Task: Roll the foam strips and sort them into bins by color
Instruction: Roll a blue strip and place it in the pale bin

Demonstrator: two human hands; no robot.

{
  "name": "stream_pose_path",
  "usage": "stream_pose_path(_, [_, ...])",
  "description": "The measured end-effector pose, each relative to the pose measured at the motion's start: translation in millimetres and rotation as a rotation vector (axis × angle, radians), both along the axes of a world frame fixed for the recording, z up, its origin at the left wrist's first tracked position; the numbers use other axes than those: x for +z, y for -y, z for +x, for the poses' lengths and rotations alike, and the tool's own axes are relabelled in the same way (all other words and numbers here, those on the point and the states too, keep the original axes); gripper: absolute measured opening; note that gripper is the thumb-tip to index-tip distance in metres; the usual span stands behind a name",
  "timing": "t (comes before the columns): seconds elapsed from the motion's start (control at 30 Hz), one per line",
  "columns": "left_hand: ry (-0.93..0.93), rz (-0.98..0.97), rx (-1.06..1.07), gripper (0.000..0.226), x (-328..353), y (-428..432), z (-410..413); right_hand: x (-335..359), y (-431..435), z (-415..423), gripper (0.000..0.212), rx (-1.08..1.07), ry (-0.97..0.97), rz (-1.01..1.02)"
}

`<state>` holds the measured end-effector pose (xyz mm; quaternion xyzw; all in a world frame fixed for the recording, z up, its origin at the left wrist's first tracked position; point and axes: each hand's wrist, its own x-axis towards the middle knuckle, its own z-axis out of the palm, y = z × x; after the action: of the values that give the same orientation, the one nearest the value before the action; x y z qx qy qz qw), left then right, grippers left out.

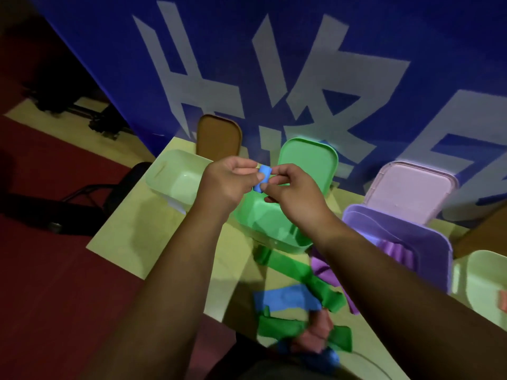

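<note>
- Above the green bin [274, 226], we hold a small blue foam roll [264, 175] between both hands: the left hand [225, 182] pinches its left end with thumb and fingertips, and the right hand [290, 190] pinches its right end
- The roll looks almost fully wound, so we judge the step in hand to be closing the last turn; we should squeeze just enough that the coil cannot spring open, without flattening the foam
- We would turn with one hand while the other steadies the core, with the edges lined up so the roll does not cone out sideways
- Before either hand lets go, the other should wrap the whole roll, loose tail tucked under a finger
- The green bin below, its green lid [307, 165] propped behind it, is the wrong colour for this piece, so we must not let it drop here
- A light green bin [170, 174] stands to the left and a purple bin [428, 242] to the right; a sliver of blue shows behind the green lid, but we cannot tell whether it is a bin
- Nearer us on the bench [131, 237] lie loose green strips [299, 275], a blue strip [285, 296] and a purple strip [326, 270], overlapping one another
</note>
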<state>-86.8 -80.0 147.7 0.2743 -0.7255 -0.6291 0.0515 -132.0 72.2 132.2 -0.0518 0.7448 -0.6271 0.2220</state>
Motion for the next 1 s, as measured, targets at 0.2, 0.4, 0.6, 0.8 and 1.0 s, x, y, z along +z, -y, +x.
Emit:
stream_pose_path(0.2, [0.094, 0.099, -0.012, 0.033, -42, 90, -16, -35, 75, -19, 0.034, 0.093, 0.082, 0.067])
stream_pose_path(0.4, [0.181, 0.034, 0.043, 0.032, -85, 165, -38, -73, 143, -35, 0.033, 0.123, 0.297, -0.009])
stream_pose_path(0.6, [0.324, -0.106, 0.041, 0.032, -137, 210, -73, -98, 178, -48, 0.022, 0.052, 0.358, 0.087])
stream_pose_path(0.8, [0.605, -0.345, -0.137, 0.022, -181, 210, -110, -119, 185, -67, 0.023, -0.017, 0.377, 0.254])
stream_pose_path(1.0, [0.771, -0.418, -0.168, 0.022, -223, 209, -127, -131, 190, -76, 0.028, 0.040, 0.423, 0.321])
